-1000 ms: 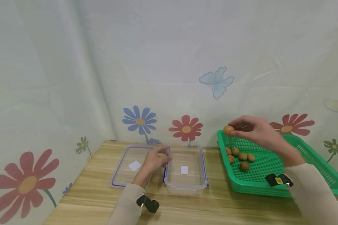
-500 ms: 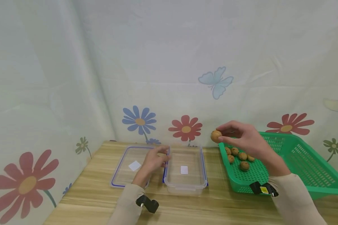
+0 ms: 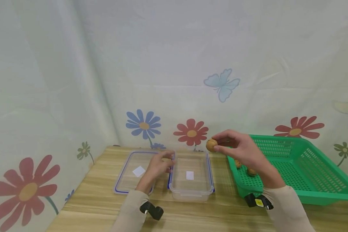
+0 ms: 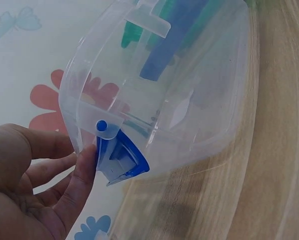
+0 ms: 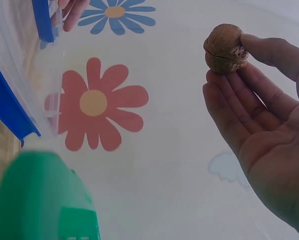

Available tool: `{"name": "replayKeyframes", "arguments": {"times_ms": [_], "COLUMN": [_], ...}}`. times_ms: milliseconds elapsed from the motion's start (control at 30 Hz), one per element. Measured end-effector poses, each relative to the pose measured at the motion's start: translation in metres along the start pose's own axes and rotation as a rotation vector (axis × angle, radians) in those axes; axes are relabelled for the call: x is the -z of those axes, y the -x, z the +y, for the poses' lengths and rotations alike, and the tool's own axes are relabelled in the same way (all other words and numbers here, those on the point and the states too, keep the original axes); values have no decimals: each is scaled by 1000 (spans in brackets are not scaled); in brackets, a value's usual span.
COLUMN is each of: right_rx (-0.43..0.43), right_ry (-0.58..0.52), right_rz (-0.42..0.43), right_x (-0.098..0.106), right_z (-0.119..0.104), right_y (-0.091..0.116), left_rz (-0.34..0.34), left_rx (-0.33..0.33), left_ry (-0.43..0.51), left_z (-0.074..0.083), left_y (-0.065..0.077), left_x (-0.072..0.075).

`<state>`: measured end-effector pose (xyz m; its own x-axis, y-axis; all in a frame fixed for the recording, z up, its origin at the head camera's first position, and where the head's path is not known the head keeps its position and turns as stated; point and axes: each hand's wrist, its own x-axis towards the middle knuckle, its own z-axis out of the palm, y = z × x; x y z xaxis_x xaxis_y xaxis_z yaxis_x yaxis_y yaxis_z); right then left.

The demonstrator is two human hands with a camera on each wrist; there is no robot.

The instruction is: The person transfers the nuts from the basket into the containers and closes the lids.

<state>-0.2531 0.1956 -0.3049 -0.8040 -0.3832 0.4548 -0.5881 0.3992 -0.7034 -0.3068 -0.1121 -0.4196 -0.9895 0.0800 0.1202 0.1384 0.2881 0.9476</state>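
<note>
Walnut [image 3: 211, 145], one, brown, rounded, with a dark seam: held in the air between box and basket, near the box's right rim. Right hand [image 3: 243, 149]: grip clamped on the walnut, thumb against one side, fingertips against the other. Storage box [image 3: 189, 195], one, clear plastic with blue latches [image 4: 120, 159]: upright on the desk, uncovered; white label [image 3: 189, 175] at the bottom. Left hand [image 3: 159, 164]: at the box's left rim, beside a latch; grip apart, thumb and fingers lightly curved. Box lid [image 3: 129, 183], one, clear, edged in blue: flat on the desk to the left of the box, partly behind the left hand; second label [image 3: 139, 171] within its outline. Basket [image 3: 327, 194], one, green, perforated: to the right of the box, partly behind the right hand and forearm; further walnuts [image 3: 252, 172], at least two, in its left part. Sleeves [image 3: 290, 212], two, pale; black straps [image 3: 152, 210] at both wrists. Desk [image 3: 197, 216], wood-grained. Curtain [image 3: 162, 58], pale, behind everything: printed with red and blue flowers [image 3: 191, 132] and a light blue butterfly [image 3: 222, 84].
</note>
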Motion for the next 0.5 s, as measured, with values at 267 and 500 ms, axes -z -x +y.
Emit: {"name": "replayKeyframes", "arguments": {"times_ms": [267,500], "right_rx": [19,37], "right_ry": [-44,-61], "right_rz": [-28,-59], "right_x": [-17,-30], "right_z": [-1,1], "right_y": [-2,-4], "left_rz": [-1,-14], "left_rx": [-1,-1], "left_ry": [-6,0], "left_z": [0,0], "left_y": [0,1], "left_x": [0,1]}}
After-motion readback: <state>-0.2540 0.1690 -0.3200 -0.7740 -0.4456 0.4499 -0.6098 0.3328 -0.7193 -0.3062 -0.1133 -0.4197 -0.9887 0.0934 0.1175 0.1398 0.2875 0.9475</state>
